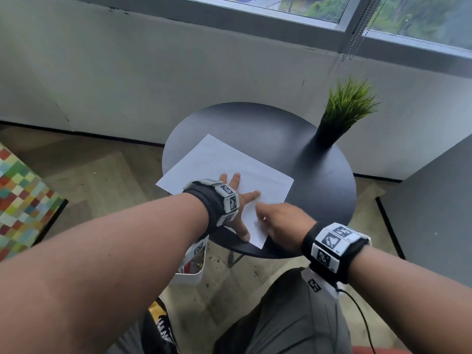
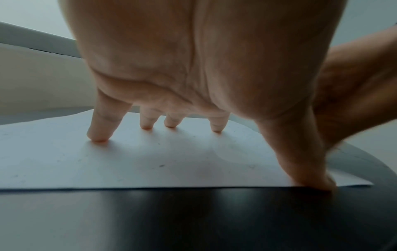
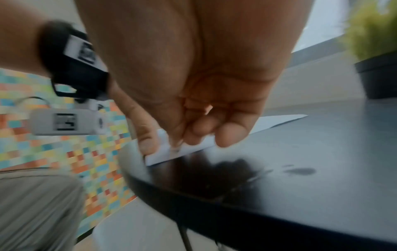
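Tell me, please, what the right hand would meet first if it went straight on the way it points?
Probably the left hand: the right hand points across the paper at its spread forefinger, close ahead, though their heights are unclear.

One sheet of paper (image 1: 224, 172), one potted plant (image 1: 342, 116), one round table (image 1: 319, 180), two hands

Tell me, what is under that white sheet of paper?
The white sheet of paper lies flat on the round black table. The left hand presses it down. Anything thin beneath is hidden.
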Demonstrator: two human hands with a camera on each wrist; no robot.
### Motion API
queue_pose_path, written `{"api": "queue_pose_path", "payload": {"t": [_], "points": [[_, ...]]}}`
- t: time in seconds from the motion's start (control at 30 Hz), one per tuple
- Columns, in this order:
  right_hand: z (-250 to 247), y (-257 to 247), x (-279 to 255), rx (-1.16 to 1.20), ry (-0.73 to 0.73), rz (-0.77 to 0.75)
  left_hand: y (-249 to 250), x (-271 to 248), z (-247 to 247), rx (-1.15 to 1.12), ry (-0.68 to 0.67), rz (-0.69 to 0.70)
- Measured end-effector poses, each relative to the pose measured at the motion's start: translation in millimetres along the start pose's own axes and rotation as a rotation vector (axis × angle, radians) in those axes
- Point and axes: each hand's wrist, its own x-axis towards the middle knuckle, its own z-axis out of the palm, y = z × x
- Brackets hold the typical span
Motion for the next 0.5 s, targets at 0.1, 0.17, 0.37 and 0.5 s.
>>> {"api": "queue_pose_path", "payload": {"t": [0.1,0.17,0.37,0.5], "points": [[-3,2,-3,0.052,-0.131,-0.052,2,1,-2,0.029,-0.007,-0.008],[-10,22,7,0.065,-0.023,0.111,3,0,-3,0.029,-0.006,-0.002],[7,-10,-17,0.060,-0.033,-0.095,4,1,0,0.050,-0.001,-0.010],[-8,17,-2,0.068,0.001,0.053,3,0,-1,0.054,0.000,-0.004]]}}
